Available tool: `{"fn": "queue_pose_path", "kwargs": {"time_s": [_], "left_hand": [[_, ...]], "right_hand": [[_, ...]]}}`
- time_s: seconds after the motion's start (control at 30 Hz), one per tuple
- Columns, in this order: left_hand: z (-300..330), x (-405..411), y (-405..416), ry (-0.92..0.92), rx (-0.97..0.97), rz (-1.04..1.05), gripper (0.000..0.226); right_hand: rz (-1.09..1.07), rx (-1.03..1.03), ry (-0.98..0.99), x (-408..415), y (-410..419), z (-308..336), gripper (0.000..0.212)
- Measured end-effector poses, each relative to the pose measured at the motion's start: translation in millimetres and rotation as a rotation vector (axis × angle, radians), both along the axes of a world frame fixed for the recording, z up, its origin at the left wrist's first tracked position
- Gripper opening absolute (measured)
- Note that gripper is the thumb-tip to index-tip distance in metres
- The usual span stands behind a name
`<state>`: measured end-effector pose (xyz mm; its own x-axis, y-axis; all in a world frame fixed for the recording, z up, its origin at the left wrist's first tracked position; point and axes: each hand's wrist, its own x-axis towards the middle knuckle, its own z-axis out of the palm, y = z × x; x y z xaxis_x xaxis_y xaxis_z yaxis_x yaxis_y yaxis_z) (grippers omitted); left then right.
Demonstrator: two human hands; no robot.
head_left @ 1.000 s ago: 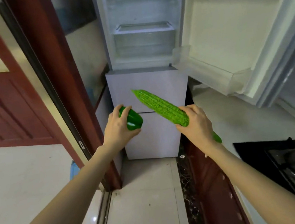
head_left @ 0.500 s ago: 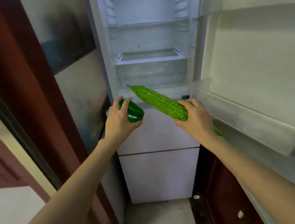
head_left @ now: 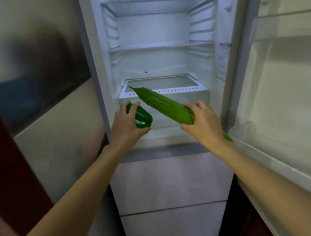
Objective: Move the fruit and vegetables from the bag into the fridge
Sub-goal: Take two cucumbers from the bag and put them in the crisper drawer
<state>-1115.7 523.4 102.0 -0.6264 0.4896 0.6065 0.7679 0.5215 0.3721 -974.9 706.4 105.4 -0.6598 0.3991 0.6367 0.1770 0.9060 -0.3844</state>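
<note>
A: Fridge (head_left: 168, 167)?
B: Upper door swung open.
A: Produce?
B: Bitter gourd (head_left: 164, 106) gripped in right hand (head_left: 203, 124), tip over the crisper drawer (head_left: 185, 96). Left hand (head_left: 125, 129) fingers wrapped round green pepper (head_left: 142, 117), at the fridge opening.

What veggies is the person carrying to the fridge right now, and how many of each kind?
Long ridged green bitter gourd, in the right hand: 1
Glossy dark green bell pepper, in the left hand: 1
Total: 2, both held in front of the open white fridge, whose visible shelves look bare.
</note>
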Motion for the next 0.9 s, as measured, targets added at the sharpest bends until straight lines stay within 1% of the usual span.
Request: {"fn": "queue_pose_path", "kwargs": {"time_s": [0.17, 0.3, 0.5, 0.63, 0.73, 0.9], "left_hand": [[11.7, -56.0, 36.3, 0.039, 0.023, 0.063, 0.084], [26.1, -96.2, 67.6, 0.054, 0.038, 0.093, 0.086], [43.9, -141.6, 104.7, 0.089, 0.038, 0.119, 0.085], [46.7, -170.4, 129.4, 0.038, 0.016, 0.109, 0.088], [48.0, -191.8, 148.1, -0.012, 0.023, 0.089, 0.086], [48.9, -226.6, 170.7, -0.070, -0.032, 0.100, 0.085]], "right_hand": [[0.037, 0.019, -0.020, -63.3, 37.6, 21.8, 0.059], [0.056, 0.021, 0.018, -108.6, 65.9, 45.0, 0.056], [0.054, 0.075, -0.008, -165.7, 98.5, 60.2, 0.055], [0.037, 0.101, -0.055, -192.2, 122.2, 59.5, 0.055], [-0.010, 0.100, -0.071, -209.9, 141.6, 62.6, 0.054], [-0.028, 0.083, -0.127, -236.2, 162.1, 65.7, 0.052]]}}
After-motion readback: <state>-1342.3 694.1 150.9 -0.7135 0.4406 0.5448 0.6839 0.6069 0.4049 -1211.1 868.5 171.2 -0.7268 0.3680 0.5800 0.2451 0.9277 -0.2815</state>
